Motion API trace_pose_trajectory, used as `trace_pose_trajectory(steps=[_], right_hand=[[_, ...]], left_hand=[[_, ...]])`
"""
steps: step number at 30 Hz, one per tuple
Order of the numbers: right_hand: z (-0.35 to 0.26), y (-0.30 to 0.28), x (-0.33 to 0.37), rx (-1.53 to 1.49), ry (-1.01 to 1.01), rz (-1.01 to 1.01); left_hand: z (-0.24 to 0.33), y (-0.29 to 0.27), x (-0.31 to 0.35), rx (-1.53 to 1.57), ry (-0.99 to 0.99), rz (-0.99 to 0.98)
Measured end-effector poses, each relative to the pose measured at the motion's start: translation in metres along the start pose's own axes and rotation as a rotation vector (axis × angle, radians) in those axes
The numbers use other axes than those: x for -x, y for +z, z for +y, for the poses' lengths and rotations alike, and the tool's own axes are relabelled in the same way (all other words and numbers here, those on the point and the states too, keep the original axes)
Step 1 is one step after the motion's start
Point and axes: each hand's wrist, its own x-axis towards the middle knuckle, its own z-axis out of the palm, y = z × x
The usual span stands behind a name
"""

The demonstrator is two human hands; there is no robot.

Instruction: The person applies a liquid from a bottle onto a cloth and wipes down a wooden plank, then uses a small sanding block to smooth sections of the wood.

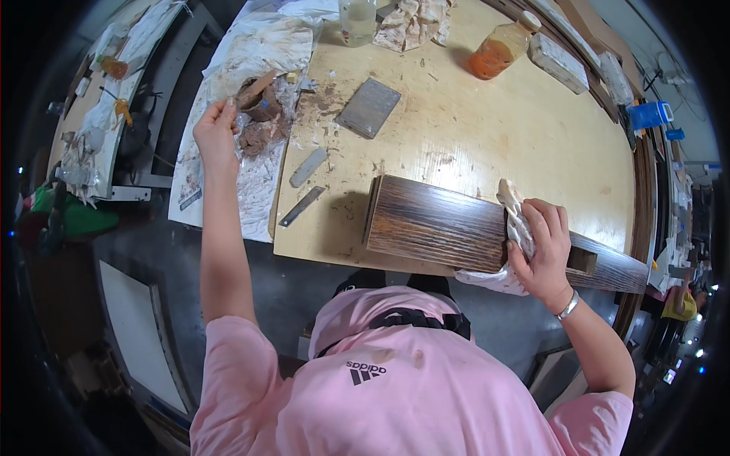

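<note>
My right hand presses a crumpled, stained white cloth against the edge of a dark-grained wooden piece. The wood lies along the near edge of the table, with a rectangular notch to the right of my hand. My left hand is reached out to the far left, its fingertips pinched at the edge of a plastic-lined patch. What they hold is too small to make out. Beside those fingertips sit brown putty lumps and a flat brown stick.
On the pale tabletop lie a grey rectangular block, a small grey slab and a dark blade. Farther back stand a clear jar, crumpled brown-stained paper, an orange-filled bottle and a wrapped block.
</note>
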Motion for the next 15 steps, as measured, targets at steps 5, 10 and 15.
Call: trace_pose_trajectory(steps=[5,10,15], right_hand=[[0.000,-0.001,-0.001,-0.007,0.003,0.003],[-0.005,0.000,-0.003,-0.019,0.012,0.023],[0.009,0.003,0.007,-0.303,0.282,0.214]], left_hand=[[-0.033,-0.021,-0.042,-0.133,0.022,0.096],[-0.018,-0.015,-0.016,-0.629,0.331,0.305],[0.085,0.066,0.108,-0.251,0.192,-0.207]])
